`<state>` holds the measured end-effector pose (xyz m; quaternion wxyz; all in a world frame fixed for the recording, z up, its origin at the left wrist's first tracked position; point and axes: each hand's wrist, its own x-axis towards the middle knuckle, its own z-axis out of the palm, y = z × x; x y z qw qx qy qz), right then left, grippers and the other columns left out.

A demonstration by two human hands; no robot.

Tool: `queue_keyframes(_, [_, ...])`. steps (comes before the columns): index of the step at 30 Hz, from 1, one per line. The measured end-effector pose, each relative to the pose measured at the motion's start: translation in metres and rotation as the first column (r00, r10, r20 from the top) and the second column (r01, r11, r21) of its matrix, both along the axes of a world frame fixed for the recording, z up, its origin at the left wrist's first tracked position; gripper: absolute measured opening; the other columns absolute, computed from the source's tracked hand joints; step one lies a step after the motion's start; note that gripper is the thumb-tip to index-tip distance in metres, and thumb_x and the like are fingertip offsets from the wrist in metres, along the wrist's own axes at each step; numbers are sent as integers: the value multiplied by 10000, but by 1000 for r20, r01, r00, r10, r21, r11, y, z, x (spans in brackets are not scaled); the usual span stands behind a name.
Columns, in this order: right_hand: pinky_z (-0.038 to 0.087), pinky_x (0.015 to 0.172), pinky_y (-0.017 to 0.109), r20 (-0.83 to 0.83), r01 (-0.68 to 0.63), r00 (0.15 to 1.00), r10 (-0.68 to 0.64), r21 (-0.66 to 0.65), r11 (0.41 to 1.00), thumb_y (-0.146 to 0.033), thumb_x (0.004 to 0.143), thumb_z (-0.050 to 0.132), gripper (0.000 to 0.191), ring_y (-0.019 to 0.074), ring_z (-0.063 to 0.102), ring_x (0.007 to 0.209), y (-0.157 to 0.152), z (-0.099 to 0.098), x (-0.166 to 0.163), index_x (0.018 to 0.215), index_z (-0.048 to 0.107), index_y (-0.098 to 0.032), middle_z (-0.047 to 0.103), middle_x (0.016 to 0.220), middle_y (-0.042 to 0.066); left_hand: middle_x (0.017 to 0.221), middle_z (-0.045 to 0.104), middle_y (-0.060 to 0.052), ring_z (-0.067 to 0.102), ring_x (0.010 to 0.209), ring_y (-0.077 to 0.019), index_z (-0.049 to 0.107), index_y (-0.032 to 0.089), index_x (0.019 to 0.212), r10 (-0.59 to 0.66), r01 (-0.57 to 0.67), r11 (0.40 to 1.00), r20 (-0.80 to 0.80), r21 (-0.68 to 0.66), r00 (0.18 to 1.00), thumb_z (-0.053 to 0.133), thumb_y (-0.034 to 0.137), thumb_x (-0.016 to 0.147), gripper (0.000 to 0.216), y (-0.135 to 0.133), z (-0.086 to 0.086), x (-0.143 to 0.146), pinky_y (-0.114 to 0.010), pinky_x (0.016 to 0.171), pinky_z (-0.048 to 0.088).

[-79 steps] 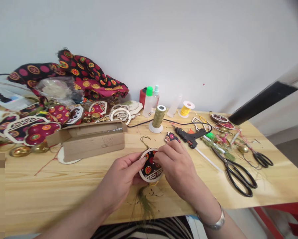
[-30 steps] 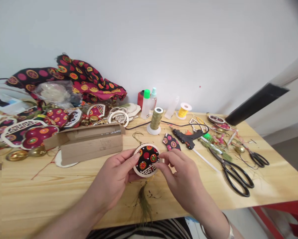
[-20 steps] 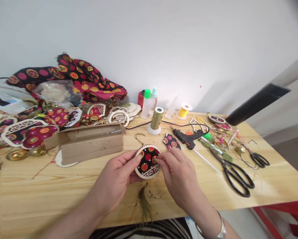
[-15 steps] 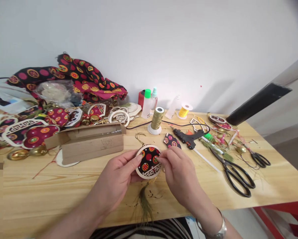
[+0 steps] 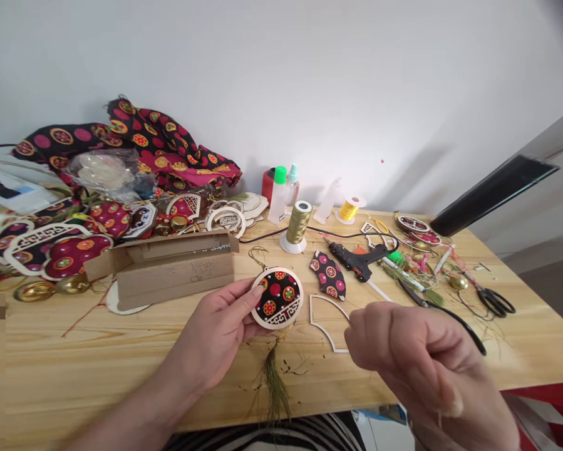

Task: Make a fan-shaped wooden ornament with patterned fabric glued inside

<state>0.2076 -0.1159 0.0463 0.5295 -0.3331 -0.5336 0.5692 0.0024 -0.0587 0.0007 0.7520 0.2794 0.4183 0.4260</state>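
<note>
My left hand point(image 5: 215, 335) grips a round wooden ornament point(image 5: 277, 297) faced with black, red-dotted fabric. A gold loop sits at its top and a green tassel point(image 5: 274, 385) hangs below it. My right hand point(image 5: 424, 357) is raised off to the right, away from the ornament, with its fingers curled into a loose fist. Whether anything is inside them I cannot tell. A fan-shaped wooden frame piece point(image 5: 327, 313) lies on the table between my hands, and a fan-shaped patch of the same fabric point(image 5: 329, 274) lies just behind it.
A black glue gun point(image 5: 359, 257), large black scissors point(image 5: 443, 310), small scissors point(image 5: 495, 300), a gold thread spool point(image 5: 298, 225), a yellow spool point(image 5: 350, 208) and glue bottles point(image 5: 280, 194) stand behind. A cardboard box point(image 5: 168, 266), patterned cloth point(image 5: 135, 144) and several ornaments point(image 5: 56, 244) fill the left.
My right hand has left the ornament and pulled back to the right and toward me. This uncovers the wooden fan frame on the table. My left hand still holds the ornament.
</note>
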Motion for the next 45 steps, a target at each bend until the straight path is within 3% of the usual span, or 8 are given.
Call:
queue_keyframes(3, [363, 559, 274, 383, 152, 908, -168, 73, 986, -311, 868, 622, 215, 133, 447, 595, 6, -8, -8, 678, 586, -217, 522, 635, -15, 952, 769, -96, 715, 775, -207, 756, 166, 989, 3, -3, 1000, 11, 4, 1000, 729, 220, 780, 217, 0, 3, 1, -282, 657, 594])
queue_keyframes(6, [380, 586, 277, 695, 301, 621, -362, 215, 929, -292, 848, 637, 98, 137, 478, 625, 18, -28, -16, 806, 651, -205, 577, 711, 0, 988, 765, -92, 714, 813, -204, 751, 180, 1013, -1, 1, 1000, 28, 20, 1000, 704, 216, 805, 216, 0, 5, 2, -262, 664, 586])
queue_keyframes(10, [394, 617, 301, 834, 270, 453, -314, 208, 940, -400, 789, 704, 287, 161, 518, 666, 30, -47, -19, 947, 684, -161, 594, 741, 20, 1003, 764, -72, 710, 830, -188, 749, 205, 1024, 1, -1, 999, 7, 39, 1000, 684, 214, 825, 209, -2, 8, 0, -240, 667, 577])
queue_keyframes(27, [313, 513, 257, 148, 67, 988, -42, -172, 983, -482, 725, 718, 327, 114, 369, 552, 31, -37, -2, 623, 599, -194, 461, 571, -29, 1034, 753, -100, 706, 863, -223, 744, 182, 1033, 28, -26, 998, -36, 50, 999, 723, 253, 787, 256, -3, 5, -4, -279, 692, 577])
queue_keyframes(33, [372, 522, 285, 164, 79, 983, -85, 45, 996, -432, 814, 654, 332, 136, 433, 540, 17, -17, -3, 584, 573, -207, 496, 554, -11, 984, 763, -95, 709, 811, -202, 750, 178, 1014, 44, -43, 998, -35, 35, 998, 739, 256, 773, 253, -4, 2, -4, -257, 664, 575])
queue_keyframes(37, [395, 593, 285, 586, 303, 739, -331, 149, 941, -324, 810, 679, 129, 139, 478, 629, 23, -31, -16, 810, 680, -196, 589, 680, 5, 1026, 755, -79, 701, 863, -191, 743, 198, 1036, 24, -23, 997, -3, 73, 1000, 697, 230, 817, 227, -5, 5, -2, -237, 686, 568])
queue_keyframes(40, [408, 614, 288, 698, 296, 647, -306, 140, 945, -390, 755, 736, 322, 147, 487, 668, 29, -47, -22, 993, 682, -179, 606, 755, 15, 1048, 749, -81, 695, 898, -204, 734, 203, 1064, 14, -14, 995, 1, 96, 1000, 678, 233, 834, 238, -5, 8, -2, -243, 692, 565])
queue_keyframes(45, [393, 580, 256, 656, 196, 741, -145, -4, 981, -359, 771, 714, 243, 125, 467, 637, 34, -55, -24, 934, 704, -179, 622, 742, 4, 1052, 747, -94, 689, 926, -228, 727, 196, 1080, 1, 1, 994, -14, 109, 1000, 670, 258, 842, 252, -5, 9, 1, -265, 696, 566])
